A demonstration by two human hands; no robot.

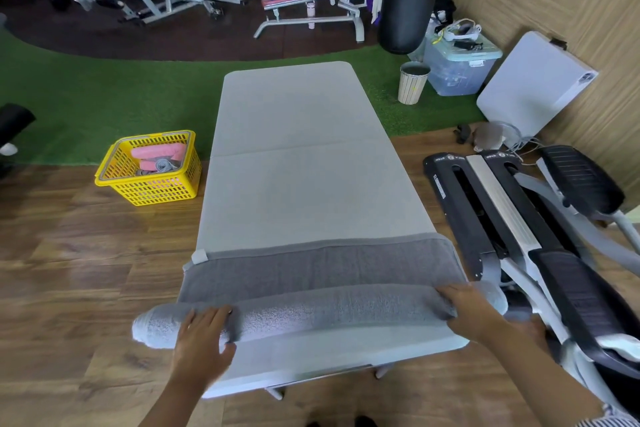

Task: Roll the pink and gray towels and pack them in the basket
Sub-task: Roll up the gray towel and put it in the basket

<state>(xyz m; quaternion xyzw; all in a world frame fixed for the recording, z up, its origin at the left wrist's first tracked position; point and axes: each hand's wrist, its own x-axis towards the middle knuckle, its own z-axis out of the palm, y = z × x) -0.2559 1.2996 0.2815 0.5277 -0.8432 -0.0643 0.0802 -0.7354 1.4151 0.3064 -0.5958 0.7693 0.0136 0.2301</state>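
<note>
Head view
Gray towel (311,274): lies across the near end of the table (298,184), which it spans from the left edge to the right edge. The near portion is wound into a roll; the far portion lies flat on the tabletop. The left end of the roll overhangs the table's left edge, and the right end overhangs the right edge.
Left hand (204,336): rests on the left part of the roll, fingers extended and spread over the top of it, thumb on the near side (palm down, no curl around the fabric).
Right hand (467,308): rests on the right part of the roll near the table's right edge, fingers laid flat over the top of the roll and pointing left.
Basket (152,170): yellow, perforated walls, stands on the wooden floor just beside the table's left edge, well apart from both hands.
Pink towel (159,151): rolled, inside the basket (a second, smaller gray roll lies beside it in the basket).
Exercise machine (526,218): black and silver, on the floor just beside the table's right side.
Waste bin (412,83): pale, upright on the green turf beyond the table's far right corner.
</note>
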